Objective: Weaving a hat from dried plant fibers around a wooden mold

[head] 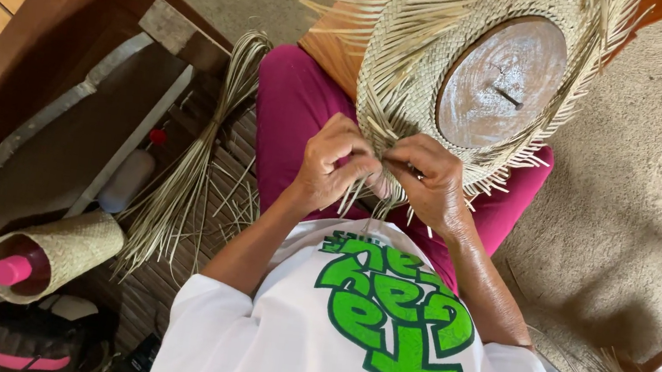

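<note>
Fingertips hidden among straw weave (412, 70); top cropped.

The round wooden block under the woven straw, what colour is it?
Reddish-brown round wooden block, worn pale grey in patches; the head view shows it.

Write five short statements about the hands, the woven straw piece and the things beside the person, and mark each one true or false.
1. Both hands pinch straw strands at the near edge of the woven straw piece. True: the left hand and right hand meet there.
2. The woven piece sits around a round wooden block. True.
3. The bundle of loose straw lies on the person's right. False: it lies on their left.
4. The woven cylinder holds a bottle with a pink cap. True.
5. The person's trousers are green. False: they are magenta; the green is the print on the white shirt.
</note>
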